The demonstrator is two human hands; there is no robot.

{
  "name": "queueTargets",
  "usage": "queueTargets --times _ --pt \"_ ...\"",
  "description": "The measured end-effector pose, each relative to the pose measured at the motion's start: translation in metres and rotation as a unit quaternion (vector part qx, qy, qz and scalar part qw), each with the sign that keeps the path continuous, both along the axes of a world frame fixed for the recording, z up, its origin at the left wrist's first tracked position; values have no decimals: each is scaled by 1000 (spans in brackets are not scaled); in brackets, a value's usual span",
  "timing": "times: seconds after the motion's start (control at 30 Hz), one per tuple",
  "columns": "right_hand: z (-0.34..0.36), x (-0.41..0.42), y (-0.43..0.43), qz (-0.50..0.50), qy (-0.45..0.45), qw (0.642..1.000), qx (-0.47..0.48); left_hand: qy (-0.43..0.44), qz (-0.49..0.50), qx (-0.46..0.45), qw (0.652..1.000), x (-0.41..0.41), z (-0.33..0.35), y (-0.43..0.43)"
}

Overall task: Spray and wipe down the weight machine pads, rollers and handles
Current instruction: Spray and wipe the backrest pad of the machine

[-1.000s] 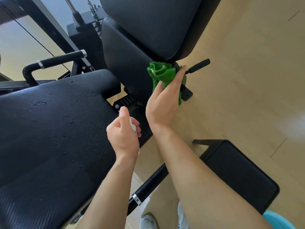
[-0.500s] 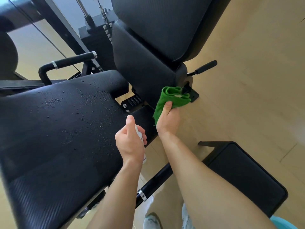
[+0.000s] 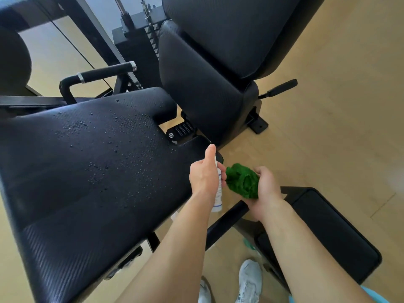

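The wide seat pad [image 3: 91, 167] filled the view from nine o'clock down to seven. Its black textured skin was beaded with droplets across the middle and far end, so it read as sprayed but not yet wiped. At twelve to one o'clock rose the back pad [image 3: 218, 51], with no drops that could be made out. At four o'clock a smaller pad [image 3: 328, 232] sat low by the floor [image 3: 338, 127], also showing no wet. A curved handle [image 3: 105, 72] with metal collars lay at ten o'clock beyond the seat, and a short lever [image 3: 282, 87] stuck out at two o'clock from under the back pad; neither was being touched. Just below centre the two hands were close together over the gap beside the seat's near right corner. The left hand [image 3: 204, 176] had its grip clenched round a slim white spray bottle [image 3: 218, 193], held upright with the thumb stretched up toward the top. The thumb hid the bottle's head, so which way the nozzle faced could not be told; held so, it seemed ready to spray. At its three o'clock, nearly touching, the right hand [image 3: 266, 189] kept its grip wrapped round a bunched green cloth [image 3: 242, 180], palm turned up, probably gathering a fresh wad for wiping. The wet seat looked the likely next surface.
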State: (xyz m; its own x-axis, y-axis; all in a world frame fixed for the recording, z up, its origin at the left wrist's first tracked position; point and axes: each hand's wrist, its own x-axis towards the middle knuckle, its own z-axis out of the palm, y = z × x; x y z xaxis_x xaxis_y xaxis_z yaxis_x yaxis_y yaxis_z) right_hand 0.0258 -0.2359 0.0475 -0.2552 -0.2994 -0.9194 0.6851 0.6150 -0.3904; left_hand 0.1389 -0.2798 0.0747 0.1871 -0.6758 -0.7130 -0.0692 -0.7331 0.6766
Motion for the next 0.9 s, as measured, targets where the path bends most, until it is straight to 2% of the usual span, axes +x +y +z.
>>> queueTargets --times 0.13,0.33,0.47,0.57,0.7,0.8,0.9 --pt "11 6 -7 -21 -25 995 -90 10 27 -17 999 -3 1 -1" --pt "14 18 -18 -137 -70 983 -105 2 42 -8 999 5 1 -9" --pt "11 29 -37 -251 -140 951 -118 -5 40 -27 999 17 0 -8" --pt "9 50 -72 -252 -166 943 -138 8 56 -40 998 28 4 -10" --pt "9 82 -102 -302 -158 934 -108 8 87 -60 994 41 8 -14" --pt "13 92 -110 -366 -176 909 -90 17 128 -64 990 51 9 -20" --pt "14 87 -112 -370 -199 904 -74 15 125 -86 988 54 8 -22"
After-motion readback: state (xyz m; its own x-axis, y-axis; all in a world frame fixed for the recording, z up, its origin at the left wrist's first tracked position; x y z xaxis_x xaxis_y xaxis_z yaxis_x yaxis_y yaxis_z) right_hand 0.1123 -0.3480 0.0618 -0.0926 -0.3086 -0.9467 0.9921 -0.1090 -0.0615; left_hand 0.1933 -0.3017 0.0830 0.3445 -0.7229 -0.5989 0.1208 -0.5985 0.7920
